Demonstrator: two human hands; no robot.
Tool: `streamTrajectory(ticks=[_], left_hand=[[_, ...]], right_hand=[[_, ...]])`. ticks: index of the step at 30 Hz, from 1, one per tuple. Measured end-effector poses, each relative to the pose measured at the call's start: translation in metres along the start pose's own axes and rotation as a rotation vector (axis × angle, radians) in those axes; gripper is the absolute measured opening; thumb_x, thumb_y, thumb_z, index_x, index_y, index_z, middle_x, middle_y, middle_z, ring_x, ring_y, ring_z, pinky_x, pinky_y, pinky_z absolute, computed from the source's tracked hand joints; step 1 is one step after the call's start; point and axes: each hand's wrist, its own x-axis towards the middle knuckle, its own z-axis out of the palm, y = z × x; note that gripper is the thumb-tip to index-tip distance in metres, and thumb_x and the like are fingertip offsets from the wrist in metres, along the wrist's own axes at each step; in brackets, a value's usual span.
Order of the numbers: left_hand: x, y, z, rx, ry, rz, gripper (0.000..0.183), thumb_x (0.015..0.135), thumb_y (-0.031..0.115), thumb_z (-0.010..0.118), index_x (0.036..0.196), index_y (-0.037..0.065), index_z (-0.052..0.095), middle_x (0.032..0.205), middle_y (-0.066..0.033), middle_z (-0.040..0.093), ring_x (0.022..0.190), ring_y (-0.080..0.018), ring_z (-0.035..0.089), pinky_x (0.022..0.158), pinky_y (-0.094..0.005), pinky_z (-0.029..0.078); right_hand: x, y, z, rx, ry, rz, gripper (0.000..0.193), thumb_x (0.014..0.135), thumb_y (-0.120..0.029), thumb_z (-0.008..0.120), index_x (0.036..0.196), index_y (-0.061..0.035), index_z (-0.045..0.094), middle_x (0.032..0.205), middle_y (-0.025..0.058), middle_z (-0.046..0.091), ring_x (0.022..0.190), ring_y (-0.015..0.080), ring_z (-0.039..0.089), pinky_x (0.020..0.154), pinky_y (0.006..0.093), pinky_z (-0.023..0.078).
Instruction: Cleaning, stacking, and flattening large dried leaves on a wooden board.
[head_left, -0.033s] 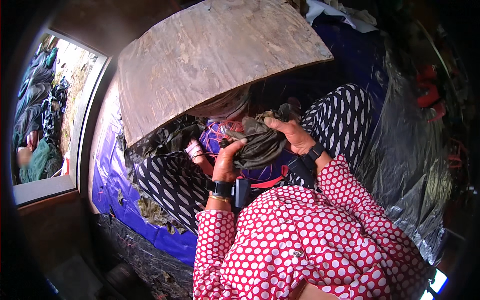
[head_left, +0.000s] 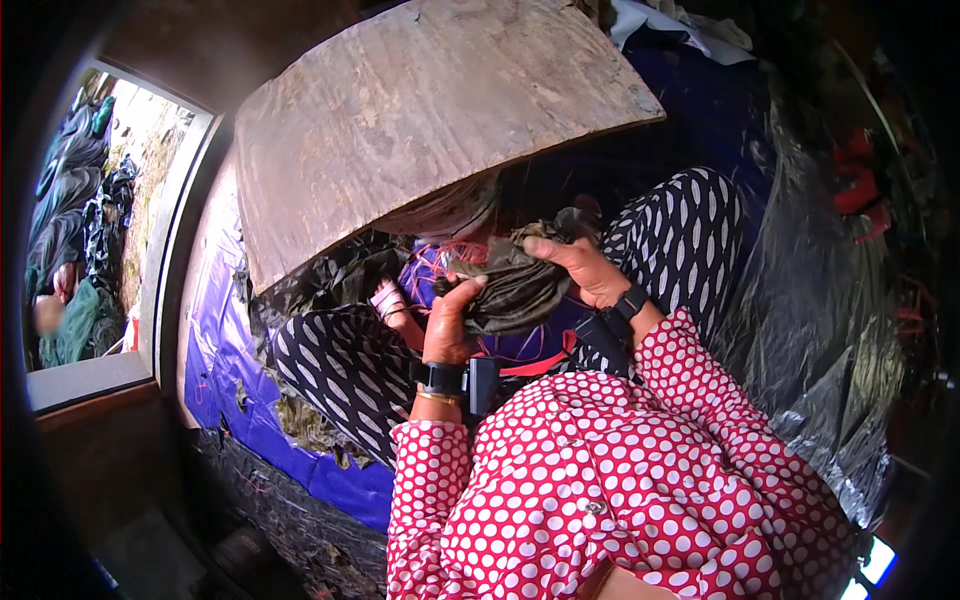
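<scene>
A dark olive-brown bundle of thin, wrinkled material (head_left: 518,293) is held up between my two hands above my lap. Around its left end, my left hand (head_left: 450,328) is closed, the thumb lying along the top. My right hand (head_left: 588,272) grips its upper right side, thumb on top and the other fingers mostly hidden behind. I cannot tell whether the bundle is leaves or cloth. Just beyond it lie tangled red strings (head_left: 462,253) on purple sheeting.
A broad worn wooden board (head_left: 440,110) spreads over the area in front of me. Purple sheeting (head_left: 235,370) covers the floor, with dark crumpled pieces (head_left: 335,270) at the left. Clear plastic sheeting (head_left: 810,300) hangs at the right. Beyond an opening at the left lie heaped nets (head_left: 75,200).
Both thumbs have shifted slightly to the left, and the folds of the bundle lie a little differently. Both hands keep their hold.
</scene>
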Motion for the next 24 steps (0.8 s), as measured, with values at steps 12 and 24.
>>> streamTrajectory(ticks=[12,24], left_hand=[[-0.01,0.0,0.006,-0.189,-0.109,0.075,0.026,0.082,0.011,0.06,0.106,0.001,0.06,0.095,-0.0053,0.064,0.084,-0.0161,0.062,0.077,-0.0294,0.05],[-0.01,0.004,-0.008,-0.01,-0.107,0.151,0.023,0.079,0.007,0.061,0.102,0.005,0.056,0.092,-0.0088,0.064,0.082,-0.02,0.062,0.076,-0.0316,0.051]], right_hand=[[0.004,0.009,-0.011,-0.063,0.033,-0.101,0.02,0.079,-0.006,0.063,0.099,-0.0033,0.063,0.094,0.0007,0.064,0.086,0.0095,0.058,0.081,0.0242,0.045],[0.002,0.007,-0.007,-0.034,0.015,0.105,0.024,0.078,-0.014,0.069,0.1,-0.0049,0.065,0.097,-0.0003,0.063,0.089,0.0095,0.057,0.084,0.0243,0.043]])
